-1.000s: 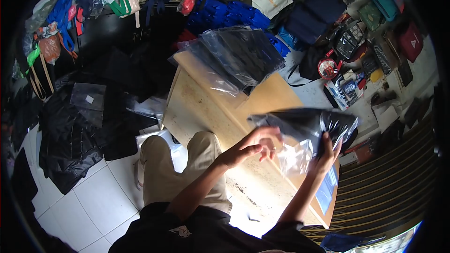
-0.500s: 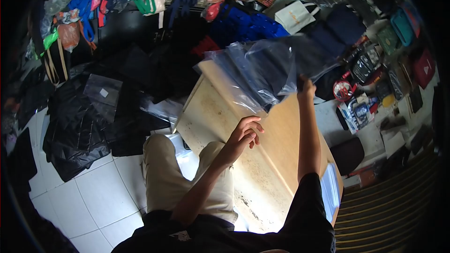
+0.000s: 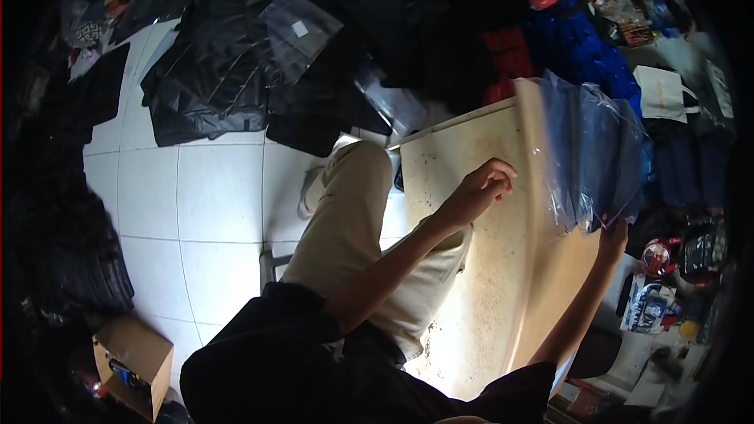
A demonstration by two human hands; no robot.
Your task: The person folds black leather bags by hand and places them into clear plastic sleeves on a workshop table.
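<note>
My right hand point(image 3: 615, 235) is closed on the near edge of a clear plastic bag point(image 3: 601, 157). Several such bags with dark contents overlap one another at the far end of the wooden table point(image 3: 550, 298). My left hand point(image 3: 488, 182) hangs over the table's pale side, its fingers loosely bent and apart, with nothing in them. A gap separates it from the bags.
Black bags point(image 3: 212, 71) and a clear plastic sleeve point(image 3: 302, 31) lie on the tiled floor point(image 3: 220, 196). Blue material point(image 3: 585, 43) and a white tote bag point(image 3: 661, 94) are beyond the table. A cardboard box point(image 3: 135, 361) stands at lower left.
My view has swung left, shifting the scene rightward. The fanned plastic bags now lie closer together, with my right hand still at their edge. My left hand stays empty.
</note>
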